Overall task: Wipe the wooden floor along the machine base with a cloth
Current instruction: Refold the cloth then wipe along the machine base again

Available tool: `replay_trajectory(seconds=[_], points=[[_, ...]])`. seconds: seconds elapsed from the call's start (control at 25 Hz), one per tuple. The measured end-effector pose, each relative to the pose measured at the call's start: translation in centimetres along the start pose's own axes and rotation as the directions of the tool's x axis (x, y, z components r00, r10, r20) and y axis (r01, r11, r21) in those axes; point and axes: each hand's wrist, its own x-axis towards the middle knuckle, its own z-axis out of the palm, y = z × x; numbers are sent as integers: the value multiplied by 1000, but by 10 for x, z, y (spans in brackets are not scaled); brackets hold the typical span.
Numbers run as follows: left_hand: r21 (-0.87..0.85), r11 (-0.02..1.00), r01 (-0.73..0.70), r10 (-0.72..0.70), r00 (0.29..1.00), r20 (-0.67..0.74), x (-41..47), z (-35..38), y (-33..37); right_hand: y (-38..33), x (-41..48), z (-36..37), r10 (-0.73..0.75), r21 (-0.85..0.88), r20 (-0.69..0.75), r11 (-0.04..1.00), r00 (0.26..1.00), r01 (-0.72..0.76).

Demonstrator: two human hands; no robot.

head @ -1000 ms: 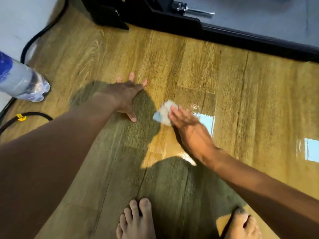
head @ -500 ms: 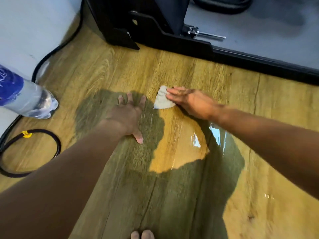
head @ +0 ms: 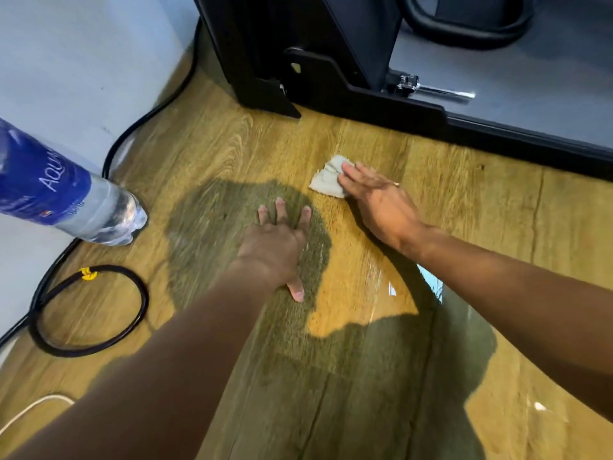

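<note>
The left hand [head: 275, 247] lay flat, palm down, fingers spread and thumb out to the side, its arm stretched forward, while the right hand [head: 381, 204] reached in from the right, fingers extended together and pressed downward.

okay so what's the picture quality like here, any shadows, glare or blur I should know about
Head view: a dark shadow covers the floor around the left hand; bright glare patches sit under the right arm; the bottle looks stretched by the wide lens; the right hand and cloth are slightly blurred.
</note>
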Motion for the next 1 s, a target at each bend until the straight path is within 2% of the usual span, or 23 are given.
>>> replay_trajectory(seconds=[0.08, 0.2, 0.28, 0.32, 0.4, 0.52, 0.56, 0.68, 0.76, 0.8, 0.88, 0.96, 1.0], points=[[-3, 1000, 4, -4, 1000, 8, 0, -1, 0, 18, 13, -8, -56, -28, 49, 998, 997, 57], [-18, 1000, -2, 2, 1000, 15, -2, -3, -1, 32, 48, -15, 172, 17, 55, 985, 984, -173], [-4, 1000, -4, 4, 1000, 6, -3, -2, -1, 15, 41, -10, 245, 49, 47, 968, 969, -247], [-3, 1000, -4, 4, 1000, 0, -4, -1, -1, 2, 24, -4, 207, 36, 35, 977, 978, -208], [-2, 1000, 3, -3, 1000, -16, -5, 0, -2, -25, -21, 5, 28, 4, 60, 1000, 998, -28], [-12, 1000, 6, -7, 1000, -30, -7, -1, -4, -23, -37, -6, -177, 45, 137, 984, 975, 172], [-25, 1000, 8, -8, 999, -32, -8, 0, -4, -15, -27, -12, -157, 28, 156, 988, 975, 155], [-73, 997, 0, -6, 997, -71, -13, 8, -12, -5, -3, -16, 61, -5, 116, 998, 991, -61], [-141, 990, -6, -8, 995, -96, -19, 17, -23, -24, -20, -3, 104, 118, 86, 986, 991, -114], [-177, 984, -4, -14, 995, -98, -21, 22, -29, -36, -39, 8, 55, 208, 96, 975, 994, -74], [-210, 977, 37, -54, 995, -79, -24, 27, -40, -62, -87, 27, -133, 262, 67, 959, 989, 111], [-218, 973, 81, -91, 995, -38, -25, 28, -44, -67, -113, 31, -334, 217, 50, 924, 941, 316], [-224, 971, 87, -95, 995, -23, -24, 27, -45, -63, -112, 29, -436, 133, 66, 895, 897, 425]])
